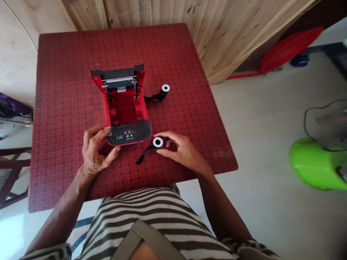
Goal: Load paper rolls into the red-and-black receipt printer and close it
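Note:
A red and black printer [128, 134], like a small receipt or label printer, sits on the table with its lid [119, 77] raised and its red inner bay showing. My left hand [94, 150] grips its front left corner, fingers on top and thumb at the front edge. A small pale grey piece [107, 130] shows by those fingertips. Between the thumb and fingers of my right hand [180, 148] is a black roll [157, 142] with a white ring at its end. Its loose black tail [141, 157] trails left over the tabletop.
A second black roll [165, 88] with a white end stands behind the printer's right side, its strip reaching toward the machine. The patterned red table [189, 108] meets a wooden plank wall [217, 39]. On the floor at right is a green stool-like object [311, 164].

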`<state>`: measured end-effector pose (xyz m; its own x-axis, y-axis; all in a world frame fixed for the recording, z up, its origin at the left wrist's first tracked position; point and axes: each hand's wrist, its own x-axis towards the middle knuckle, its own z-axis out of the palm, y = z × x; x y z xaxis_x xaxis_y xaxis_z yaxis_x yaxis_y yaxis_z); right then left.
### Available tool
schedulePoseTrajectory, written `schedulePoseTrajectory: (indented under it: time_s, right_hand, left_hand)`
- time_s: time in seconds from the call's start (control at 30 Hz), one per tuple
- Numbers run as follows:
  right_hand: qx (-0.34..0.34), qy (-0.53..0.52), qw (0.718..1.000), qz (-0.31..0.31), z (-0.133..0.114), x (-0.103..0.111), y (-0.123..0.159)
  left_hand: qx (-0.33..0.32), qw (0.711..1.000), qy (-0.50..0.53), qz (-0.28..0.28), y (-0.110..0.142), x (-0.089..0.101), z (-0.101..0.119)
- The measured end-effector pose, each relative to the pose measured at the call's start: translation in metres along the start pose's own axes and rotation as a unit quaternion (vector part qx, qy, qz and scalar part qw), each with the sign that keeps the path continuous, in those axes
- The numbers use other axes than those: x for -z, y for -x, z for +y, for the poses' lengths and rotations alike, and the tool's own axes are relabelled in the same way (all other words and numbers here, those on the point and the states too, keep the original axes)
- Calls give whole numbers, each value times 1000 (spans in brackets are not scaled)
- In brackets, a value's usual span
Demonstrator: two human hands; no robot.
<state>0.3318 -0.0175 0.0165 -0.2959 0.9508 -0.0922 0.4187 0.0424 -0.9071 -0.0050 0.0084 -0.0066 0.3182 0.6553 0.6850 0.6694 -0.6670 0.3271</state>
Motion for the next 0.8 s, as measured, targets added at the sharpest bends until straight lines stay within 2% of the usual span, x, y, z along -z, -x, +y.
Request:
schedulePoseTrajectory:
  time_s: [0.07, 0.1, 0.2, 0.27, 0.37, 0.47, 0.57, 0.67, 0.73, 0.8]
  right_hand:
    - [-9, -44, 999, -14, 1, 17, -7]
    - [-7, -59, 998, 8, 3, 26, -15]
    - [27, -26, 986, 160, 22, 47, -56]
    - [54, 12, 971, 233, 41, 54, -92]
    - [67, 47, 970, 227, 65, 52, -140]
    - [77, 74, 973, 204, 73, 45, -162]
    - [95, 40, 974, 202, 57, 45, -153]
    - [122, -37, 972, 198, 19, 61, -120]
    - [145, -89, 973, 158, -16, 75, -94]
    - [172, -104, 978, 64, -52, 84, -75]
  left_hand:
    - [-1, 1000, 5, 1, 0, 0, 0]
    - [-2, 1000, 8, 1, 0, 0, 0]
    - [-1, 1000, 11, 2, 0, -1, 0]
    - [0, 1000, 11, 4, -1, -1, 1]
    - [-1, 1000, 12, 4, -2, -1, 2]
    - [0, 1000, 11, 3, -2, -1, 2]
    - [3, 1000, 15, 6, -1, -2, 2]
    - [5, 1000, 22, 5, 0, -2, 2]
    - [7, 1000, 23, 4, 1, -3, 1]
    - [10, 1000, 19, 3, 1, -3, 1]
